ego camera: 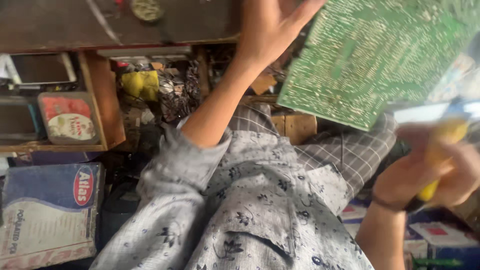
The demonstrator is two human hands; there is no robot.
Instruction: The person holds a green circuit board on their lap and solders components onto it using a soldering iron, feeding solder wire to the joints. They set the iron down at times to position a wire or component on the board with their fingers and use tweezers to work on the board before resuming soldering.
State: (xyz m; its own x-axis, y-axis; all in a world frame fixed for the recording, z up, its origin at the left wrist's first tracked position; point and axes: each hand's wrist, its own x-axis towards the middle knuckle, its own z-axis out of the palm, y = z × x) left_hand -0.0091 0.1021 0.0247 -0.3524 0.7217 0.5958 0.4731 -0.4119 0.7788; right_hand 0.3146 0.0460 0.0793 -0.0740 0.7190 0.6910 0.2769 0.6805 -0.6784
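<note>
My left hand (270, 25) reaches up at the top centre and grips the left edge of a large green circuit board (370, 55), whose solder side faces me. The board is tilted and fills the upper right. At the right edge my right hand (425, 180) is closed around a yellow-handled tool (447, 137) just below the board; it is blurred, and its tip is hidden. My patterned grey shirt (250, 210) and checked trousers (345, 150) fill the lower middle.
A wooden shelf (102, 100) at the left holds a red and white container (67, 117). Beside it lies a heap of wires and a yellow object (140, 82). A blue and white carton (47, 215) stands at the lower left, with more boxes (435, 240) at the lower right.
</note>
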